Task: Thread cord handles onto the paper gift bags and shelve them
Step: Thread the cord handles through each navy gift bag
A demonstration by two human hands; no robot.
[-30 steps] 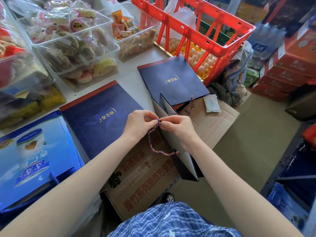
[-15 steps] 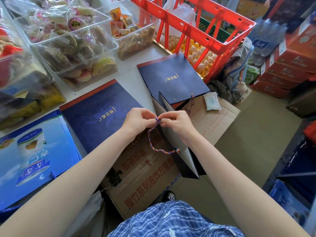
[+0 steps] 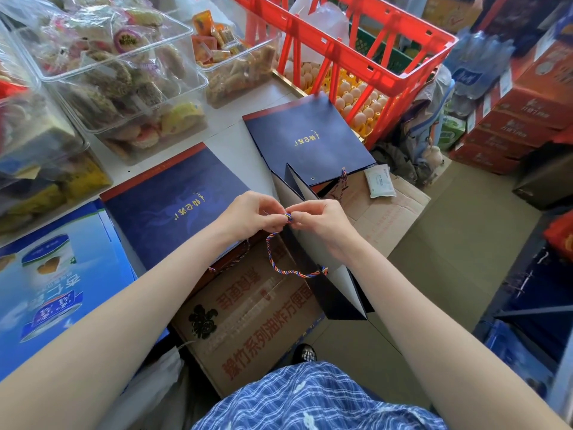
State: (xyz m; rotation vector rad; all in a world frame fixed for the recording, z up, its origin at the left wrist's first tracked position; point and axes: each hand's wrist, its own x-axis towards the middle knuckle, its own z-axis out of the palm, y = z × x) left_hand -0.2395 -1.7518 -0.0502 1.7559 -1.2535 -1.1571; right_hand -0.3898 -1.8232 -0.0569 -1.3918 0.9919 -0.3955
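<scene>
Head view, red crate (image 3: 412, 62) over eggs (image 3: 361, 102), snack-filled clear bins (image 3: 124, 85)

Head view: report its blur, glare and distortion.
Head view: wide-angle bending bows the red crate and both forearms; soft motion blur toward the right edge; bright glare on the clear snack tubs; the hands and braided cord stay fairly sharp.

The cardboard box (image 3: 248, 321) carries red upside-down Chinese print, partly readable as "系列油炸方便面"; the gold script on the bags (image 3: 173, 203) is too small to read.
</scene>
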